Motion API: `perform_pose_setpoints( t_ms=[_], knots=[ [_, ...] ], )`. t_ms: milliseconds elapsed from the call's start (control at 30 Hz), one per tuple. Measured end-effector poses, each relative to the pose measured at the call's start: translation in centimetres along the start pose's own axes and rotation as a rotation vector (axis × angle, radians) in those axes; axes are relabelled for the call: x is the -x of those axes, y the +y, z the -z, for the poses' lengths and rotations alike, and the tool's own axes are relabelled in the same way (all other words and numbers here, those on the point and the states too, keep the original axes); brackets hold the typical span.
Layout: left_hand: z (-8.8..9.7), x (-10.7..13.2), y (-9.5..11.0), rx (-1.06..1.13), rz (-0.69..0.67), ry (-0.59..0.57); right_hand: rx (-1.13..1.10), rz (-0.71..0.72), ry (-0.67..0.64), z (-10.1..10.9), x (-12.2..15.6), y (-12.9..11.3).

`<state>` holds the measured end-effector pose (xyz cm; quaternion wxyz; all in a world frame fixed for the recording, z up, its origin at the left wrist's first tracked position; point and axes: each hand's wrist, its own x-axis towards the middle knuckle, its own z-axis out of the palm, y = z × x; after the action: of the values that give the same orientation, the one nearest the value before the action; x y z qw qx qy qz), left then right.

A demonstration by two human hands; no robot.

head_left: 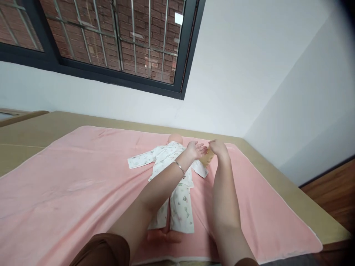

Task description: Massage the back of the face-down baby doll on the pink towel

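A doll (175, 139) lies on its back on a pink blanket (111, 159), dressed in a white printed top and matching trousers. Its arms are spread and its feet point toward me. Above the doll's chest and shoulder, my left hand (197, 148) is open, palm up, fingers stretched to the right; a bracelet circles that wrist. My right hand (218, 147) is just to the right, bent at the wrist with its fingertips pointing left. A yellowish printed thing (206, 159) shows below and between the hands, by the doll's sleeve. Whether my right fingers grip it is hidden.
The blanket covers much of a tan tabletop (277, 173). Behind stands a white wall (222, 74) with a dark-framed, barred window (119, 81). A wooden edge (27, 117) shows at the far left, and a brown wooden panel (332, 192) at the right.
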<state>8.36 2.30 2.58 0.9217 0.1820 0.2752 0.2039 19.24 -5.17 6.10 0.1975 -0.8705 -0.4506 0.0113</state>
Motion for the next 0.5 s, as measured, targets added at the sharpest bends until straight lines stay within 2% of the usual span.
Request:
perform_pose_setpoints(
  t_ms=[200, 300, 400, 500],
  knots=[
    [2.8, 6.2, 2.5, -0.021, -0.012, -0.068, -0.192, -0.029, 0.061, -0.6, 1.2, 0.6],
    [4.1, 9.3, 3.6, 0.028, -0.050, -0.081, -0.248, -0.064, 0.089, -0.9, 1.6, -0.1],
    [5.1, 11.5, 4.3, 0.056, -0.056, -0.084, -0.255, -0.053, 0.148, -1.1, 2.7, -2.5],
    [5.6, 13.2, 4.3, 0.070, -0.039, -0.093, -0.289, 0.092, 0.236, -1.2, 5.0, -6.4]
  ],
)
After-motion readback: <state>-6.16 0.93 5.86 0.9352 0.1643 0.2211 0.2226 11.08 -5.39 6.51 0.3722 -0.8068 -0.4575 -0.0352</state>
